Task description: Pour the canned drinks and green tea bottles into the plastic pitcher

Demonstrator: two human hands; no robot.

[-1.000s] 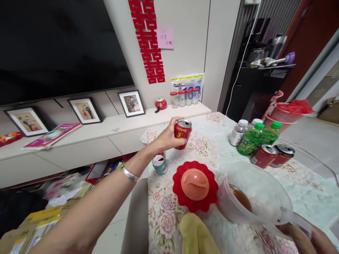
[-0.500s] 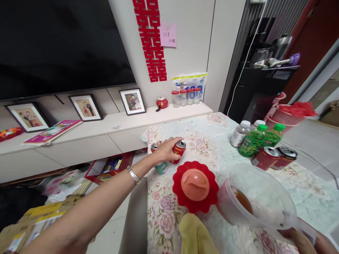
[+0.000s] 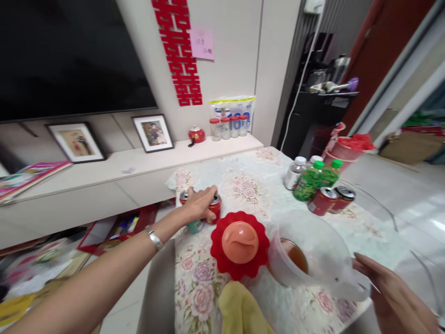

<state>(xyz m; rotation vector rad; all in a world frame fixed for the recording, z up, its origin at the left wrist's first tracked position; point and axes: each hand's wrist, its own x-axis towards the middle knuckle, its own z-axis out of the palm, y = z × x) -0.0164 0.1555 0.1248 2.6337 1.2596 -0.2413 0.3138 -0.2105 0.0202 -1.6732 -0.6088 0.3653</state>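
Note:
My left hand (image 3: 199, 204) is wrapped round the top of a red drink can (image 3: 214, 211) that stands on the table. Beside its wrist another opened can (image 3: 184, 196) shows, and a teal container (image 3: 195, 226) is partly hidden below the hand. My right hand (image 3: 392, 287) is at the right, fingers stretched out, beside the handle end of a translucent plastic jug (image 3: 323, 241) and holding nothing. Brown liquid (image 3: 295, 256) lies in the jug. Left of the jug is a red scalloped dish (image 3: 217, 248) with an orange lid-like piece (image 3: 240, 242) on it.
A yellow cloth-like item (image 3: 243, 311) lies at the near edge of the floral tablecloth (image 3: 200, 287). Green-capped bottles (image 3: 309, 181), white-capped bottles (image 3: 295, 173) and two cans (image 3: 323, 201) stand at the right. Behind is a cabinet with photo frames (image 3: 153, 133) and red-lidded jars (image 3: 225, 128).
My right hand has let go of the jug's handle and drawn off to the right with its fingers straightened. My left hand stays on the red can. The view has turned to the right.

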